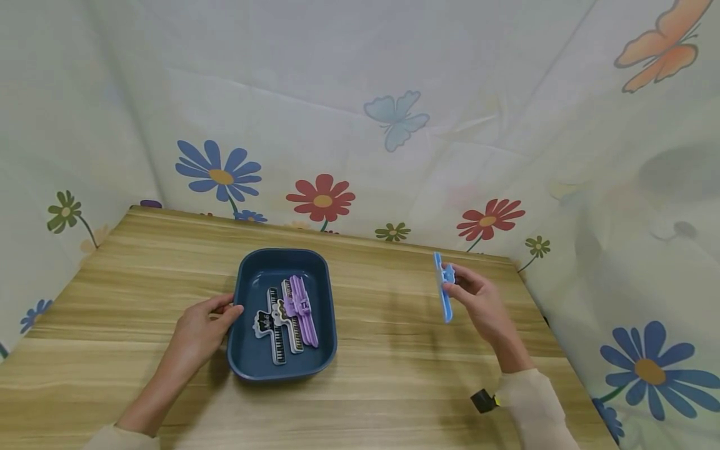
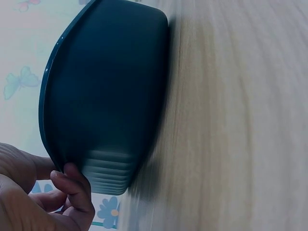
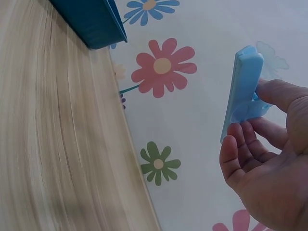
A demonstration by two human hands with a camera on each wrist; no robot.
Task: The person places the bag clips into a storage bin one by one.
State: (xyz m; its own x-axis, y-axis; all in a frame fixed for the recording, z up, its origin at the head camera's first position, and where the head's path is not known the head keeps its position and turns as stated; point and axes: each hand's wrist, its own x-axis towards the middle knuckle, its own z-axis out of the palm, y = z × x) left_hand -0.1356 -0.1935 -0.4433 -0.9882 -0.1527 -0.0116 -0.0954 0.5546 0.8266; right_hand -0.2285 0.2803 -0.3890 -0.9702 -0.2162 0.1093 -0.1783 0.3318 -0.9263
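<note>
My left hand [image 1: 199,331] grips the left rim of a dark blue rectangular tub [image 1: 240,365], thumb over the edge and fingers against the outer wall, as the left wrist view also shows. Inside the tub lie a purple bag clip [image 1: 304,312] and two clips with piano-key patterns, a black one [image 1: 278,340] and a white one [image 1: 295,337]. Over the right side of the table, my right hand [image 1: 478,300] pinches a light blue bag clip [image 1: 443,294] by its handle. In the right wrist view this clip [image 3: 246,82] stands nearly upright, raised above the tabletop.
The wood-grain table [image 1: 365,400] meets a white cloth backdrop [image 1: 315,75] printed with flowers and butterflies at the back and sides. A small black object [image 1: 482,400] shows beside my right sleeve [image 1: 531,400]. Tabletop lies between the tub and my right hand.
</note>
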